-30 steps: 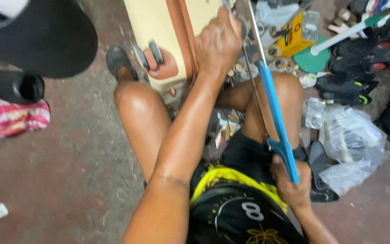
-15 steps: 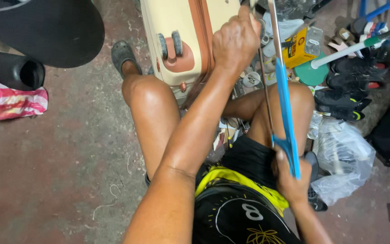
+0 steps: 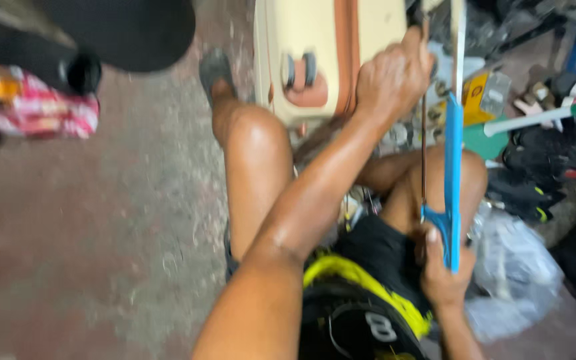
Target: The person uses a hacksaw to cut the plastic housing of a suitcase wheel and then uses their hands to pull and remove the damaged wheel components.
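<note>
While seated on floor, left hand (image 3: 391,77) clenched on hacksaw (image 3: 453,160) front beside cream suitcase (image 3: 315,53); right hand (image 3: 443,273) wrapped round blue handle, steadying frame.

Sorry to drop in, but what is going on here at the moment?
A person sits on the floor using a blue-framed hacksaw. The right hand grips its handle near the lap, and the left hand holds its far end up by a cream suitcase that stands between the feet. What the blade meets is blurred. Clear plastic bags and dark shoes lie to the right.
</note>
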